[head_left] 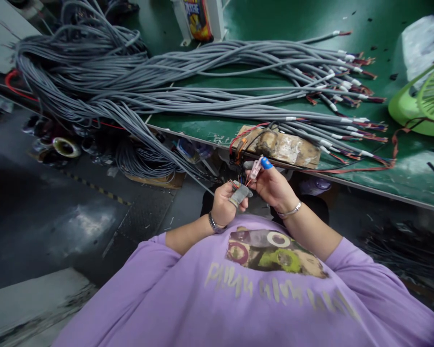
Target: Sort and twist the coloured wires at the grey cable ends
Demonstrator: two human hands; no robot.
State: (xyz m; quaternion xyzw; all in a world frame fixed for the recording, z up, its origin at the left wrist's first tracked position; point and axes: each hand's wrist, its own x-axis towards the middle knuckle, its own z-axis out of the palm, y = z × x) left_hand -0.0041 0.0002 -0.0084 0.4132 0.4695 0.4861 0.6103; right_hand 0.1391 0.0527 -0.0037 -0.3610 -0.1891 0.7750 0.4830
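Note:
My left hand (223, 208) is closed around the stripped end of a grey cable, and thin coloured wires (236, 183) fan out above its fingers. A grey wrap (239, 194) covers its thumb. Close beside it, my right hand (275, 188) pinches a small whitish-pink piece (255, 169) with dark marks; its exact kind is unclear. A blue cover (266, 163) sits on the right thumb. Reddish wires run between the two hands. Just beyond them, at the bench edge, is a dark fixture (237, 154) with orange parts, partly hidden.
Grey cables (188, 62) lie across the green bench (275, 19), their stripped ends pointing right. A worn wooden block (292, 148) sits at the bench edge. A green fan (427, 96) and clear plastic bag (423, 43) stand right. More coiled cable (144, 161) lies below.

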